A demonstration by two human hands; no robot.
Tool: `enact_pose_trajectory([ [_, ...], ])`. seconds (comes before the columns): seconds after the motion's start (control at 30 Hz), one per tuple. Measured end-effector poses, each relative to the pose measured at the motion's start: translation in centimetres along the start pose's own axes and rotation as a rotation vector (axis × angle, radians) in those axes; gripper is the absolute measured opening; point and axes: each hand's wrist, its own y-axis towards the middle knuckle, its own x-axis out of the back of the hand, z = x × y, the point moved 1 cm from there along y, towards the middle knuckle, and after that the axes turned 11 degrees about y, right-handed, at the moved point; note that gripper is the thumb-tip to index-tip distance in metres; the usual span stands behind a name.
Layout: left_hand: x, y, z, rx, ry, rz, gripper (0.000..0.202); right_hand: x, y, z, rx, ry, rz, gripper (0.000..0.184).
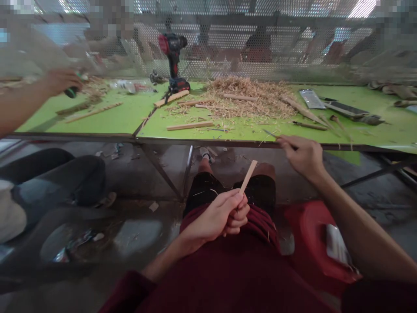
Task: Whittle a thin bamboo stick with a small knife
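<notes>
Over my lap, my left hand (230,213) is closed around the lower end of a thin, flat wooden stick (249,176), which points up and away to the right. My right hand (304,157) is raised at the table's front edge, its fingers wrapped round the handle of a small knife (271,133). The knife's narrow blade points left, apart from the stick. Most of the handle is hidden in my fist. Beyond the knife, a large heap of wood shavings (241,93) lies on the green table (153,126).
A cordless drill (174,61) stands behind a wooden strip (190,125). At the right lie a phone (347,108), a clear packet (312,98) and a dark-handled tool (309,125). A co-worker's hand (63,81) works at the left. A red stool (312,234) is beside me.
</notes>
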Motion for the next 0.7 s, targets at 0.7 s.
enact_pose_trajectory([
  [0.7, 1.1, 1.3, -0.2, -0.005, -0.114, -0.128, 0.049, -2.5, -3.8, 8.3, 0.378, 0.045, 0.231, 0.030],
])
